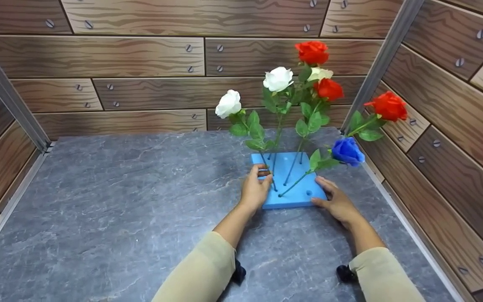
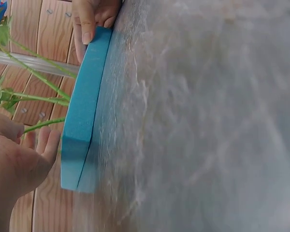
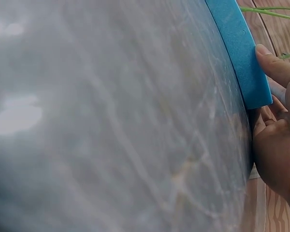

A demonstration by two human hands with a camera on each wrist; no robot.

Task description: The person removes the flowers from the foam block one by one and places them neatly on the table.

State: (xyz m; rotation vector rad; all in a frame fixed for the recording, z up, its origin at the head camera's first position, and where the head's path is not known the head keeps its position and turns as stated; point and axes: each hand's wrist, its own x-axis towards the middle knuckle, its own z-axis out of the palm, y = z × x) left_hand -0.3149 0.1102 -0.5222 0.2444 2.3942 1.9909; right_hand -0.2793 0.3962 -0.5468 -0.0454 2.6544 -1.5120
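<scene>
A light blue foam block (image 1: pixel 296 200) with holes in its top lies on the grey table. Several artificial roses stand in it: two white roses (image 1: pixel 278 79), a cream rose (image 1: pixel 320 74), red roses (image 1: pixel 312 52) and a blue rose (image 1: pixel 347 151) leaning right. My right hand (image 1: pixel 338 204) grips the block's front right corner, thumb on top and fingers along the side. My left hand (image 1: pixel 256 189) is at the block's left edge, its fingers loosely bent and apart around the front left stem (image 2: pixel 43 123). Whether it touches that stem is unclear.
Wood-patterned panels (image 1: pixel 136 56) enclose the back and sides, with metal posts (image 1: pixel 375 71) in the corners. The grey marbled tabletop (image 1: pixel 132 201) stretches left of the block. A bare hole (image 1: pixel 309 193) shows near the block's front right corner.
</scene>
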